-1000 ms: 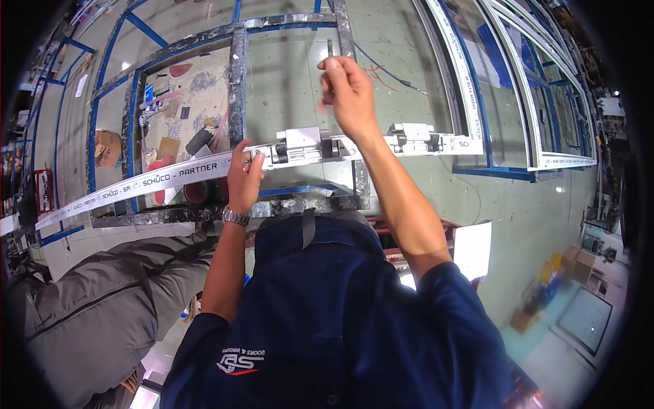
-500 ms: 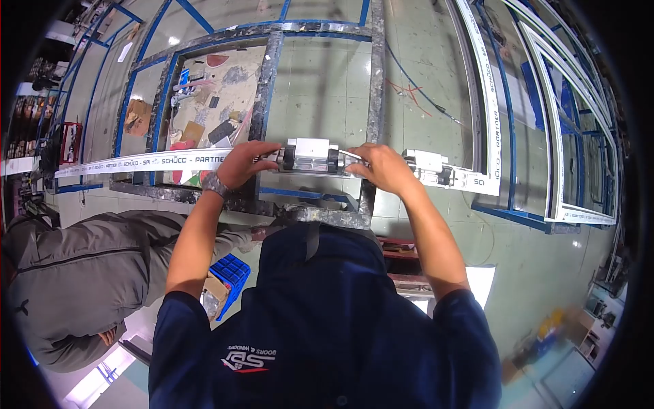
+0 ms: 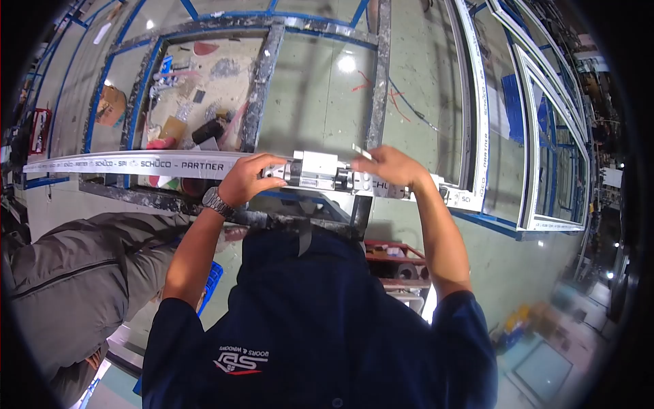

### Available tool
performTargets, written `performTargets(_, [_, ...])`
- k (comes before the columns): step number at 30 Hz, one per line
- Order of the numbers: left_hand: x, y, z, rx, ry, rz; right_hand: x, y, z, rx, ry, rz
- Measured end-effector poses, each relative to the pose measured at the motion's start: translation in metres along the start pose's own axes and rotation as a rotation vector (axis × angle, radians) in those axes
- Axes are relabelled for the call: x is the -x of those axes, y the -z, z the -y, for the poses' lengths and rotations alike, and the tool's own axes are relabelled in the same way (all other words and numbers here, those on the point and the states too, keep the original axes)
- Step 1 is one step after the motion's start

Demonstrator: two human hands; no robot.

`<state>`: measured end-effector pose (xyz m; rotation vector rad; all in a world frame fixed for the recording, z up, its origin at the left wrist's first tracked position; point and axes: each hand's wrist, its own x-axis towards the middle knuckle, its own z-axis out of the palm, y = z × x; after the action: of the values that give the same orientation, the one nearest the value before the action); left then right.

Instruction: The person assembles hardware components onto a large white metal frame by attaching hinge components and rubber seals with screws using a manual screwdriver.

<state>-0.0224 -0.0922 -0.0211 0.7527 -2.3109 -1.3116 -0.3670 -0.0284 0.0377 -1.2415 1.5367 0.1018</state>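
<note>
A white and black hinge fitting [image 3: 319,165] lies on the long white profile [image 3: 180,165] printed with SCHÜCO - PARTNER. Around the fitting's left end, the thumb and fingers of my left hand [image 3: 242,180] are closed; a watch is on that wrist. My right hand [image 3: 398,167] is just right of the fitting, above the profile. Its fingertips pinch a small flat silver piece [image 3: 362,151], which points up and left. Part of the second fitting farther right is hidden behind my right hand and forearm.
Dark, scuffed rails [image 3: 271,75] of a blue-edged bench frame support the profile. Loose items lie on a board [image 3: 225,68] at the upper left. White window frames [image 3: 538,136] stand at the right. At the lower left is a person in a grey jacket [image 3: 75,273].
My right hand has moved off the fitting's right end, lifting the small silver piece. My left hand stays at the left end. The view has shifted slightly.
</note>
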Motion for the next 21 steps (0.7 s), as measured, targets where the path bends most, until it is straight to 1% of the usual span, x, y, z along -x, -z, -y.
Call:
performTargets(3, [0.003, -0.004, 0.000, -0.040, -0.099, -0.072, -0.041, -0.013, -0.006, -0.110, -0.006, -0.213])
performTargets(4, [0.003, -0.002, -0.001, -0.047, -0.088, -0.045, -0.053, -0.016, -0.008, -0.090, 0.058, -0.180])
performTargets(7, [0.004, -0.003, 0.004, -0.138, -0.141, -0.062, -0.066, -0.020, -0.005, -0.026, 0.005, 0.000])
performTargets(8, [0.004, -0.004, 0.006, -0.127, -0.138, -0.061, -0.062, -0.021, -0.006, -0.035, 0.026, -0.015])
performTargets(10, [0.005, -0.005, 0.009, -0.104, -0.099, -0.045, -0.052, -0.013, 0.011, -0.115, -0.011, 0.024])
performTargets(12, [0.004, -0.004, 0.012, -0.126, -0.082, -0.010, -0.064, -0.013, 0.001, -0.087, 0.071, 0.060])
performTargets(13, [0.000, -0.002, 0.013, -0.158, -0.082, 0.017, -0.078, -0.015, -0.012, -0.019, 0.172, 0.081])
performTargets(15, [-0.005, -0.001, 0.020, -0.193, -0.116, 0.040, -0.091, -0.022, -0.029, -0.023, 0.139, 0.108])
performTargets(17, [-0.013, -0.001, 0.026, -0.203, -0.190, 0.023, -0.076, -0.011, 0.004, -0.152, -0.128, 0.114])
performTargets(18, [-0.017, 0.000, 0.027, -0.222, -0.224, 0.027, -0.081, -0.007, 0.005, -0.122, -0.184, 0.197])
performTargets(21, [-0.013, -0.003, 0.031, -0.092, -0.069, 0.132, -0.081, -0.022, -0.007, -0.256, -0.049, -0.010])
